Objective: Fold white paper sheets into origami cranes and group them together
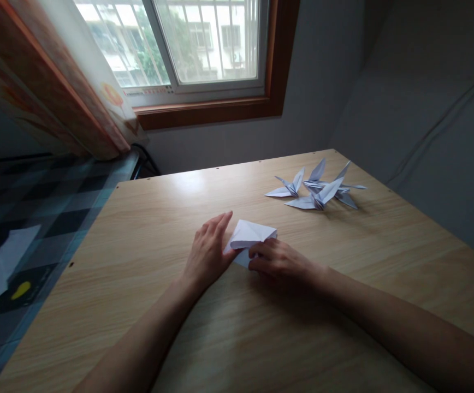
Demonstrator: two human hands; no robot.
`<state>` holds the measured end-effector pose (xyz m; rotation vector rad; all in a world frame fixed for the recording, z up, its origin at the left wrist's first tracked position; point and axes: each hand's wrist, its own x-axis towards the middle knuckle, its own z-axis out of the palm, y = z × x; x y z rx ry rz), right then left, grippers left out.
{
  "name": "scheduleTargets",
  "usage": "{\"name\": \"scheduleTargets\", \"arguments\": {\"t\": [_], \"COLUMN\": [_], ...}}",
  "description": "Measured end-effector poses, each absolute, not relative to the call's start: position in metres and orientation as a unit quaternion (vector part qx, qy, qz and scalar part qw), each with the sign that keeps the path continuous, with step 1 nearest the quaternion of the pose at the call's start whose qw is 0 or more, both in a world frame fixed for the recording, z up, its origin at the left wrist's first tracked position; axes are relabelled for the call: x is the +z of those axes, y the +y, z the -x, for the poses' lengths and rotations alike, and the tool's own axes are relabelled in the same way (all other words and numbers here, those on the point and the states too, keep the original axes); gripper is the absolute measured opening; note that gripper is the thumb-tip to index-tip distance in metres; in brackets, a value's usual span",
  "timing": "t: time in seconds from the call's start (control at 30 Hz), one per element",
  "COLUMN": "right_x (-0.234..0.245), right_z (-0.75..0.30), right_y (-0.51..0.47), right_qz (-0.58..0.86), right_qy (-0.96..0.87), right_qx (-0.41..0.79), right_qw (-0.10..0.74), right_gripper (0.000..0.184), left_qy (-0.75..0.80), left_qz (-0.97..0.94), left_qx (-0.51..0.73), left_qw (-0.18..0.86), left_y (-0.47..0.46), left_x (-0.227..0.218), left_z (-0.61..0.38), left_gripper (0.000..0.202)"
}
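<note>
A piece of white folded paper rests on the wooden table in front of me, its upper layer lifted and bowed along the near edge. At its left side is my left hand, fingers stretched up and away, with the thumb touching the paper under the raised layer. My right hand has its fingers curled around the paper's right side and pinches it. Part of the lower layer shows between the hands; the right fingertips hide the rest.
Several folded paper cranes stand grouped near the table's far right corner. Left of the wooden table, white paper sheets lie on a checked cloth. A curtain hangs beside the window.
</note>
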<state>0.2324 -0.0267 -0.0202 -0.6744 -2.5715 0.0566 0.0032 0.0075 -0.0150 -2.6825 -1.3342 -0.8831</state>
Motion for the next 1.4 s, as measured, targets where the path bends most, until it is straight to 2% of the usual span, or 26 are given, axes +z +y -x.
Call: {"name": "scheduleTargets", "arguments": {"t": [0.13,0.3,0.47,0.67,0.83,1.03,1.17,1.33,1.4], "right_x": [-0.021,-0.019,-0.017,-0.018,-0.015,-0.016,-0.017,-0.018,-0.018], "right_z": [-0.233,-0.234,-0.236,-0.237,-0.236,-0.234,-0.233,-0.230,-0.229], "right_y": [-0.027,-0.026,-0.024,-0.022,-0.022,-0.022,-0.023,-0.026,-0.028], "right_qz": [0.263,0.260,0.274,0.261,0.249,0.234,0.225,0.233,0.234], "right_qy": [-0.934,-0.939,-0.932,-0.930,-0.933,-0.932,-0.936,-0.936,-0.936], "right_qx": [0.040,0.000,-0.018,0.000,-0.006,-0.021,-0.026,-0.046,-0.051], "right_qw": [0.239,0.227,0.236,0.261,0.259,0.275,0.270,0.261,0.256], "right_gripper": [0.018,0.016,0.017,0.022,0.021,0.020,0.017,0.016,0.017], "left_qy": [-0.421,-0.420,-0.428,-0.423,-0.439,-0.424,-0.418,-0.347,-0.338], "left_qz": [0.863,0.869,0.874,0.868,0.850,0.872,0.864,0.862,0.858], "left_qx": [-0.280,-0.262,-0.228,-0.248,-0.271,-0.244,-0.282,-0.367,-0.386], "left_qw": [0.002,-0.010,-0.018,-0.084,-0.105,-0.029,0.018,0.043,0.023], "left_y": [0.008,0.006,0.000,0.000,0.002,-0.004,-0.003,-0.004,-0.005], "left_x": [-0.015,-0.016,-0.015,-0.012,-0.010,-0.008,-0.008,-0.003,-0.002], "left_z": [-0.002,-0.003,-0.004,-0.003,-0.004,-0.007,-0.006,-0.006,-0.006], "left_gripper": [0.074,0.069,0.080,0.086,0.066,0.058,0.051,0.013,0.009]}}
